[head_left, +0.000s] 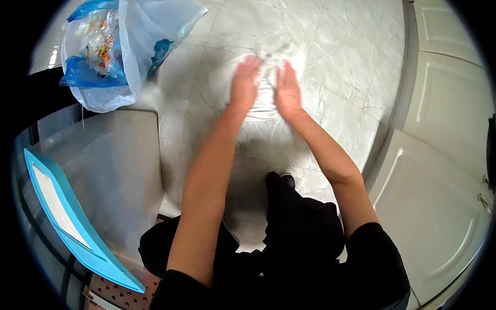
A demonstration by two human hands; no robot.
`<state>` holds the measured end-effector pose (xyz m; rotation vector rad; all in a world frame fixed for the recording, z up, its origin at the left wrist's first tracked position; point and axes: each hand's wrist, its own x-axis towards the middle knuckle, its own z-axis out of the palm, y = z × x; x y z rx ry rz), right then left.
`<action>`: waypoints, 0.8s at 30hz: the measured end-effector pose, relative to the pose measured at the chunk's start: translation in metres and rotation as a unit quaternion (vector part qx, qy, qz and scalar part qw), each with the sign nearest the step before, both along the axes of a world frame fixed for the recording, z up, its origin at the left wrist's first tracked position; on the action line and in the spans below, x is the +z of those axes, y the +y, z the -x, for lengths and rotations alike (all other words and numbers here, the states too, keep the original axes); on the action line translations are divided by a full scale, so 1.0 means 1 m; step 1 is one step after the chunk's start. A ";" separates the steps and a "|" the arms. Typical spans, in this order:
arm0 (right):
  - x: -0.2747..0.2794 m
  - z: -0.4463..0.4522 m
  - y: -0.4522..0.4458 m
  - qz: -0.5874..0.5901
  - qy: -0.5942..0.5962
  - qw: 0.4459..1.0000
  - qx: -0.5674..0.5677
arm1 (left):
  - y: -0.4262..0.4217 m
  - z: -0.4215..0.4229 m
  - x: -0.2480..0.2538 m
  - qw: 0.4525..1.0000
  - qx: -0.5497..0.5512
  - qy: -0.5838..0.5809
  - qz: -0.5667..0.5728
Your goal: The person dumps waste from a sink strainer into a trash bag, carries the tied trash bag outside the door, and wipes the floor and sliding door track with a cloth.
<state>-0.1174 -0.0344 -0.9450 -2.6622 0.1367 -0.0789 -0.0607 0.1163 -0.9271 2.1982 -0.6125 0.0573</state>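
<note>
Both my hands are over a white, wrinkled, thin sheet-like thing [264, 103] on the floor; I cannot tell whether it is cloth or a plastic bag. At its left side my left hand [245, 85] has its fingers stretched out, slightly blurred. Opposite it, my right hand [288, 92] lies along the right side with straight fingers, palm turned inward. The middle of the white thing shows folds between the two hands. Its outline blends into the pale floor.
White marbled tiles [341, 62] form the floor. At upper left hangs a white plastic bag [135, 46] with blue bags and litter in it. A light-blue-framed panel [77, 227] is at lower left, and cream cabinet doors [429, 206] line the right.
</note>
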 end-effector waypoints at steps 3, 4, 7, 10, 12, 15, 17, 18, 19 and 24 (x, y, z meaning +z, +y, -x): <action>0.031 0.066 -0.038 0.122 0.035 0.992 -0.023 | -0.049 0.035 -0.013 0.987 -0.148 0.021 0.055; 0.032 0.090 -0.043 0.114 0.048 0.992 -0.037 | -0.060 0.051 -0.011 0.980 -0.194 0.019 0.042; 0.036 0.144 -0.040 0.045 0.058 0.996 -0.057 | -0.056 0.098 0.003 0.957 -0.286 0.037 -0.013; 0.048 0.164 -0.005 -0.001 0.064 0.998 -0.007 | -0.003 0.107 0.016 0.920 -0.379 0.001 -0.097; 0.042 0.162 0.022 -0.053 0.034 0.998 0.022 | 0.029 0.097 0.025 0.906 -0.393 0.008 -0.157; 0.050 0.123 0.054 -0.115 -0.020 0.990 0.075 | 0.068 0.079 0.019 0.942 -0.305 0.018 -0.139; 0.041 0.096 0.074 -0.121 -0.069 0.986 0.095 | 0.091 0.070 0.011 0.961 -0.234 0.027 -0.146; 0.040 0.085 0.084 -0.105 -0.077 0.985 0.112 | 0.103 0.065 0.009 0.965 -0.204 0.033 -0.164; 0.043 0.075 0.093 -0.111 -0.054 0.985 0.118 | 0.111 0.065 0.007 0.970 -0.157 0.091 -0.162; 0.016 0.046 0.124 -0.018 -0.097 0.982 0.162 | 0.137 0.050 0.013 0.982 -0.056 0.168 -0.069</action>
